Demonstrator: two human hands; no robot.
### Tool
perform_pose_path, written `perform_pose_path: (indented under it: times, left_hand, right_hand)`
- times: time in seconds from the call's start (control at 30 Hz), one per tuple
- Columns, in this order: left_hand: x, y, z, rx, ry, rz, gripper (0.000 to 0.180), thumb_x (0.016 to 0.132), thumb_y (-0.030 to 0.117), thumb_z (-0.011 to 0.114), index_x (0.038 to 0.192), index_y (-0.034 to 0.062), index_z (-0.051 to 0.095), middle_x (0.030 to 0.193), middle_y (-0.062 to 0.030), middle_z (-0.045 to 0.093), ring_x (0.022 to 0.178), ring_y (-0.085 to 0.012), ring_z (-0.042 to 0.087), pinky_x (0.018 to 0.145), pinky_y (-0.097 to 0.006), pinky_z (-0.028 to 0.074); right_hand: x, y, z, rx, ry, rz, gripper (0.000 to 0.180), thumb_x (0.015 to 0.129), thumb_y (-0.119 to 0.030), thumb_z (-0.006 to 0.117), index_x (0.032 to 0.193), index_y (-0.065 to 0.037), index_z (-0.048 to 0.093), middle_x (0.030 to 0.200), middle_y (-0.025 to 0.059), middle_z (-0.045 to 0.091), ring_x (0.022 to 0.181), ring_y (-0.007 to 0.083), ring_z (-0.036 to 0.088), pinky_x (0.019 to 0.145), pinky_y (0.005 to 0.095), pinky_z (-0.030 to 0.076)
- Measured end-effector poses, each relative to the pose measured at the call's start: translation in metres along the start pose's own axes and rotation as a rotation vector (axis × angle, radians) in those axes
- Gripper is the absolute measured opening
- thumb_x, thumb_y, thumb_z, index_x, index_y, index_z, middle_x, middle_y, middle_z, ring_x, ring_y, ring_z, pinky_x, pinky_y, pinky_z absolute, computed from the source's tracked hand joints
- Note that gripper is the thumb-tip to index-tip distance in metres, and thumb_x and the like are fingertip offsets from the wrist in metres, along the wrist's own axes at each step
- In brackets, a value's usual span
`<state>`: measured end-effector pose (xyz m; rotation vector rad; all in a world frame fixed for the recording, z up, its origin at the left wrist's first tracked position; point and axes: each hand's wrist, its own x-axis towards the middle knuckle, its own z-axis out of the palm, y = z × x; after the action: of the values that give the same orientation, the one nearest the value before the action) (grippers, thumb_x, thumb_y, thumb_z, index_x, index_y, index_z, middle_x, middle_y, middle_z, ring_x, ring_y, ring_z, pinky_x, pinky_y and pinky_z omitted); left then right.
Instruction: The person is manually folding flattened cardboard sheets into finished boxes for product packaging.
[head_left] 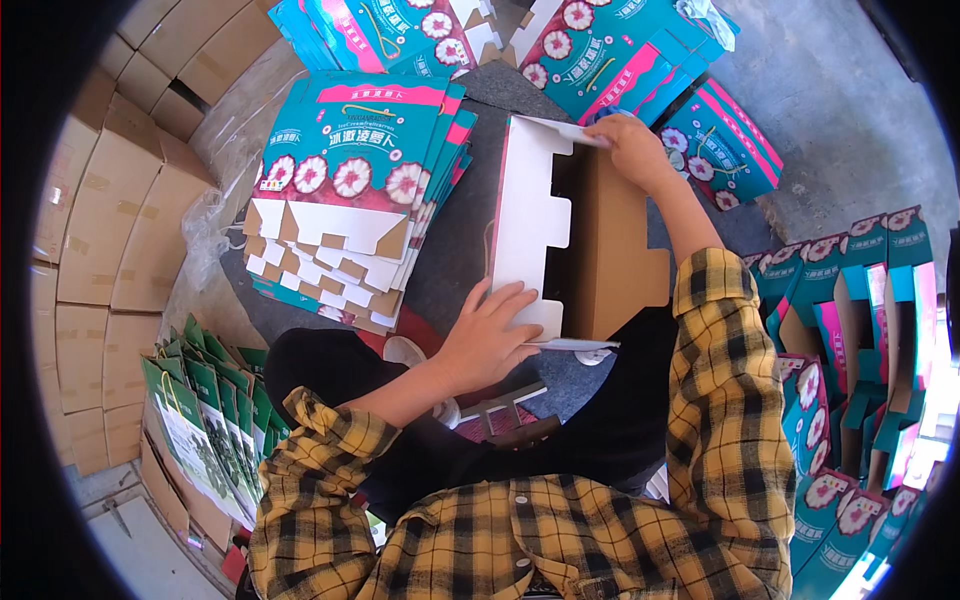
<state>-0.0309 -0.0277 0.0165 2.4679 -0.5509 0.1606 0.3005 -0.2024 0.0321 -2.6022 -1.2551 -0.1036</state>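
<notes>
Box blank: I had a half-folded carton sitting dead center of the frame, white inner flaps facing left, brown cardboard inside facing right, standing up on the dark grey floor.

Left hand: my left hand was spread flat, fingers apart, pressing on the lower white flap just below center of the frame. Not gripping anything, just palm down on it.

Right hand: my right hand was up in the upper middle, fingers pinched together on the top edge of the carton where a thin white flap stuck out to the left.

Flat stack: a pile of unfolded teal and pink cartons with flower prints lay just left of the box, close beside it but not touching as far as I could tell.

More flats: another spread of the same teal cartons ran along the top of the frame.

Done ones: folded-up teal boxes stood packed together along the right edge.

Brown cartons: plain shipping boxes were stacked on the left edge.

Green bags: a row of green paper bags leaned in the lower left.

Sleeves: yellow and black plaid shirt filled the bottom of the frame.
</notes>
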Motion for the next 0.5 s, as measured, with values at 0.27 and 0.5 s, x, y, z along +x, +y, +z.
perform_pose_path:
  times: [0.27, 0.5]
  left_hand:
    - [-0.012, -0.003, 0.007, -0.184, 0.104, -0.136, 0.019, 0.082, 0.020, 0.062, 0.089, 0.0017, 0.060, 0.127, -0.0138, 0.051, 0.127, -0.0325, 0.039, 0.103, -0.054, 0.027]
    - [-0.005, -0.004, -0.026, -0.059, 0.135, -0.087, 0.024, 0.080, 0.019, 0.065, 0.087, 0.0000, 0.053, 0.116, -0.0146, 0.053, 0.118, -0.0347, 0.044, 0.101, -0.048, 0.032]
  right_hand:
    - [-0.015, -0.046, -0.019, -0.167, -0.176, 0.231, 0.031, 0.089, -0.025, 0.050, 0.118, -0.022, 0.060, 0.102, 0.0146, 0.061, 0.096, 0.0343, 0.060, 0.082, 0.0453, 0.050]
    - [-0.045, -0.052, -0.045, -0.291, -0.130, 0.297, 0.036, 0.086, -0.030, 0.051, 0.119, -0.019, 0.059, 0.095, 0.0175, 0.064, 0.088, 0.0322, 0.063, 0.077, 0.0442, 0.051]
